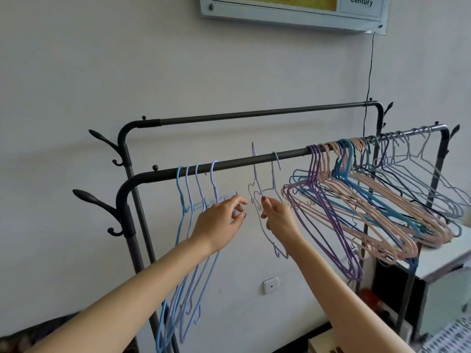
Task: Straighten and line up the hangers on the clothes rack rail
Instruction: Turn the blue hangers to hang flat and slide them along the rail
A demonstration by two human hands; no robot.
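The dark front rail (237, 164) carries three sets of wire hangers. Several light blue hangers (190, 200) hang close together at its left end. In the middle are two pale lavender hangers (262, 230): one is hooked on the rail, and the other's hook stands above the rail. My right hand (276, 217) pinches these pale hangers at the shoulder. My left hand (221, 220) hovers with fingers apart at the shoulders of the light blue set. A crowded, slanted bunch of purple, pink, blue and grey hangers (369, 200) fills the rail's right half.
A higher back rail (254, 113) runs behind, bare. Curved coat hooks (94, 200) stick out from the left posts. A white cabinet (438, 258) stands under the right bunch. A black cable (368, 80) hangs down the wall from a framed board (293, 14).
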